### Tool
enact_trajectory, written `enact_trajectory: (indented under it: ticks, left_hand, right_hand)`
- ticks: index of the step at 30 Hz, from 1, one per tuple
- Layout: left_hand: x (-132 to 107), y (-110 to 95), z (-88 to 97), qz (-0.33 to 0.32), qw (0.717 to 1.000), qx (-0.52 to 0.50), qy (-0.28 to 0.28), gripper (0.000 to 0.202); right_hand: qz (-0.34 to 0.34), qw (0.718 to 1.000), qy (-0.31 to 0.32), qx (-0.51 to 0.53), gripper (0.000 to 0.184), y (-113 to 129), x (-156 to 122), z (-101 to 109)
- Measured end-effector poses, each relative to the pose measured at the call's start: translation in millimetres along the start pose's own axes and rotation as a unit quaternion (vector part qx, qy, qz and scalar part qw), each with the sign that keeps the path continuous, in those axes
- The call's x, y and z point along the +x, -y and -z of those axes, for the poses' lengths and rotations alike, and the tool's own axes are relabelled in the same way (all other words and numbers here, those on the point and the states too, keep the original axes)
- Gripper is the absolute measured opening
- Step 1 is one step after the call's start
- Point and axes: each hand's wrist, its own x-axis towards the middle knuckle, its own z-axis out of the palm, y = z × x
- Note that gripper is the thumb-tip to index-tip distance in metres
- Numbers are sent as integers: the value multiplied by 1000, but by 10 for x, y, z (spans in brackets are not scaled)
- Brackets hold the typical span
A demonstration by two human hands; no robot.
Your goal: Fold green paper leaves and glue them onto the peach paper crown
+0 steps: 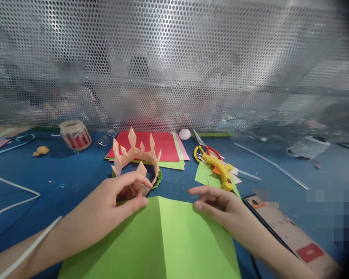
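Note:
A large light-green paper sheet [165,240] with a centre crease lies on the blue table right in front of me. My left hand [116,201] pinches its far left corner between thumb and curled fingers. My right hand [218,203] rests on the far right corner, fingers bent and pressing the paper's edge. Just beyond my left hand stands a peach-coloured folded paper crown [135,157] with pointed tips, over a bit of green paper.
Behind the crown lies a stack of red, green and pink paper [163,145]. Yellow-handled scissors [213,161] sit to its right on a green scrap. A tape roll [75,134], a white ball [184,134], a phone or card [287,228] and a perforated metal screen [174,62] surround.

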Motion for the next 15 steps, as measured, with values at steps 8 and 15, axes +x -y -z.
enact_trajectory:
  ticks: [8,15]
  left_hand:
    - [-157,326,-651,-149,970,184,56,43]
    - [-194,517,-923,-155,964,207,63,45]
  right_hand:
    - [-4,984,-31,-174,19,-80,139,124]
    - [0,970,-9,-242,19,-172,122,161]
